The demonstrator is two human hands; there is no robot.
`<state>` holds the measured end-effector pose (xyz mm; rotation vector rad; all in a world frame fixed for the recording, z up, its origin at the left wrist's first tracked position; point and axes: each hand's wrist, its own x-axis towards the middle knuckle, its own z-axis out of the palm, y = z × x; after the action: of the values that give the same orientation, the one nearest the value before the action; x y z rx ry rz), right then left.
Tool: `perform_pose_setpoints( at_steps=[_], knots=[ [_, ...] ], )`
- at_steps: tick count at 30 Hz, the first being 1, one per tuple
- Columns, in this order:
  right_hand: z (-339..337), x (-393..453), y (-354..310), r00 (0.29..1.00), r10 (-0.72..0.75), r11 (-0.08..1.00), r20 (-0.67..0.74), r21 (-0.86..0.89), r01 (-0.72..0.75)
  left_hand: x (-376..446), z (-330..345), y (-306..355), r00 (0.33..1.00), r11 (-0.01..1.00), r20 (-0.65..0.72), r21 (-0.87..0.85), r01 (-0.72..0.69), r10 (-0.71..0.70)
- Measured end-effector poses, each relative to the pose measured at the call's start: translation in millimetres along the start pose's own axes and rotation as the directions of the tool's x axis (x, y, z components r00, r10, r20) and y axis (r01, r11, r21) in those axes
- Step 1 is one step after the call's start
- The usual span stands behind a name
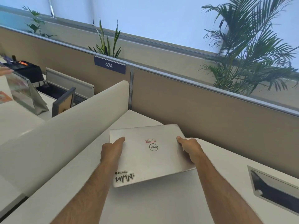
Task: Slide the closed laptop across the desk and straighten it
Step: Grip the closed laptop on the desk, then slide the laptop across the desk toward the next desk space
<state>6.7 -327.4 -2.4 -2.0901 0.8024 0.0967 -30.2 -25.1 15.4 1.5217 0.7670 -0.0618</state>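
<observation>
A closed silver laptop (150,160) with stickers and a round logo on its lid lies on the white desk (161,204), near the far corner and turned at an angle to the desk edges. My left hand (111,152) lies on the lid's left side, fingers wrapped at the edge. My right hand (191,149) grips the laptop's right edge, with the thumb on top.
A white curved divider (68,126) runs along the desk's left side, close to the laptop. A tan partition wall (210,110) with a "474" sign (109,65) stands behind. A cable cut-out (275,186) sits in the desk at right. Plants rise beyond the partition.
</observation>
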Motion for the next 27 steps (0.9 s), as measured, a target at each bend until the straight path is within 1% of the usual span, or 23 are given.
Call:
perform_pose_setpoints(
  at_steps=[3, 8, 20, 27],
  knots=[
    [-16.3, -16.7, 8.4, 0.999, 0.006, 1.0, -0.036, -0.007, -0.006, -19.6, -4.8, -4.4, 1.0, 1.0, 0.026, -0.018, -0.008, 0.008],
    [-46.1, -50.6, 26.7, 0.998, 0.034, 0.999, -0.056, 0.009, -0.034, -55.2, -12.1, -12.8, 0.997, 1.0, 0.076, -0.013, -0.019, 0.02],
    [-96.7, -128.7, 93.0, 0.99, 0.096, 0.995, -0.104, 0.046, -0.091, -132.5, -30.2, -49.8, 0.987, 0.998, 0.161, 0.048, -0.034, 0.026],
    [-124.1, -169.0, 139.0, 0.983, 0.143, 0.989, -0.115, 0.062, -0.136, -177.9, -29.2, -79.7, 0.986, 0.994, 0.163, 0.095, -0.045, 0.029]
  ],
)
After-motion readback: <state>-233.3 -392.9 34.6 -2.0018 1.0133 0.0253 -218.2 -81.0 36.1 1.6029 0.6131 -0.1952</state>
